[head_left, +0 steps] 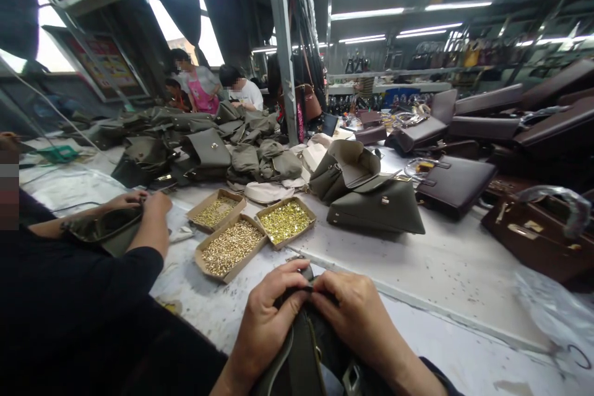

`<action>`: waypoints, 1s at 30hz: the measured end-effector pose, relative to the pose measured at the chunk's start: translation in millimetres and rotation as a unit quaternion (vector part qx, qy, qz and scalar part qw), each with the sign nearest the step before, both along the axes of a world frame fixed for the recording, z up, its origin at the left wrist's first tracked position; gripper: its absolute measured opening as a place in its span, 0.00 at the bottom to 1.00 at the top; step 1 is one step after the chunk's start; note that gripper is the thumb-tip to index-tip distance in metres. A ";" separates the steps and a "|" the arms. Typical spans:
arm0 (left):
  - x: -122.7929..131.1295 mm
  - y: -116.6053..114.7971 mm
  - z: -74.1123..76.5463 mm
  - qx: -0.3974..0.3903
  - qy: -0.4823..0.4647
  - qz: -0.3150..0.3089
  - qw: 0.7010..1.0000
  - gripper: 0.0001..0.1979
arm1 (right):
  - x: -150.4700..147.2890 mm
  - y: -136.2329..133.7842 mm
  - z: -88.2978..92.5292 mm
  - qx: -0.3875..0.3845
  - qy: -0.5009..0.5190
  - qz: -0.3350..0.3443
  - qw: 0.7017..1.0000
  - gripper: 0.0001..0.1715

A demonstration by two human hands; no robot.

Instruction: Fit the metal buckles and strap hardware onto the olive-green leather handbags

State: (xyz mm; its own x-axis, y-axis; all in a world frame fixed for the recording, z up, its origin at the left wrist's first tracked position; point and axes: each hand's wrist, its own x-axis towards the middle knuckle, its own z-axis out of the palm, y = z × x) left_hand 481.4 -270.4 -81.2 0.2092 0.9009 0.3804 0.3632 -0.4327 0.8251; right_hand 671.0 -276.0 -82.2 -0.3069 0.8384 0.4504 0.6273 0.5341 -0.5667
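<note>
A dark olive handbag (301,352) lies in front of me at the bottom of the view, a metal fitting showing on its right side. My left hand (273,306) pinches the bag's upper end between thumb and fingers. Close against it, my right hand (350,306) grips the same end, fingertips pressed together. What small part lies between the fingertips is hidden. Just beyond my hands sit cardboard trays of small metal pieces: a gold-coloured tray (198,258), a yellowish tray (310,223) and a farther tray (191,215).
At left, a co-worker's hands (155,204) hold another olive bag (123,232). Olive bags (375,207) stand beyond the trays, with more heaped behind. Brown handbags (457,185) crowd the right side, near clear plastic wrap (552,303). A metal post (283,43) rises mid-table.
</note>
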 end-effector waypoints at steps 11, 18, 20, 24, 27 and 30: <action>-35.6 -7.6 -27.2 0.096 -0.073 -0.015 0.993 0.16 | -30.5 -7.5 7.0 0.127 -0.078 0.014 0.989 0.23; -46.7 -8.8 -25.1 0.103 -0.057 0.004 0.993 0.15 | -47.2 9.7 -1.1 0.077 -0.083 0.091 0.989 0.20; -48.3 -8.1 -24.7 0.117 -0.077 0.012 0.990 0.15 | -50.1 14.4 -1.0 0.095 -0.116 0.107 0.983 0.18; -54.0 -6.8 -28.1 0.120 -0.147 0.025 0.981 0.12 | -45.6 20.8 21.8 0.102 -0.146 0.142 0.974 0.11; -55.6 -12.6 -35.8 0.124 -0.165 0.023 0.978 0.11 | -41.3 31.9 56.2 0.099 -0.105 0.157 0.977 0.09; -56.2 -14.0 -39.3 0.154 -0.153 -0.007 0.976 0.08 | -50.3 59.6 83.4 0.048 -0.069 0.163 0.983 0.10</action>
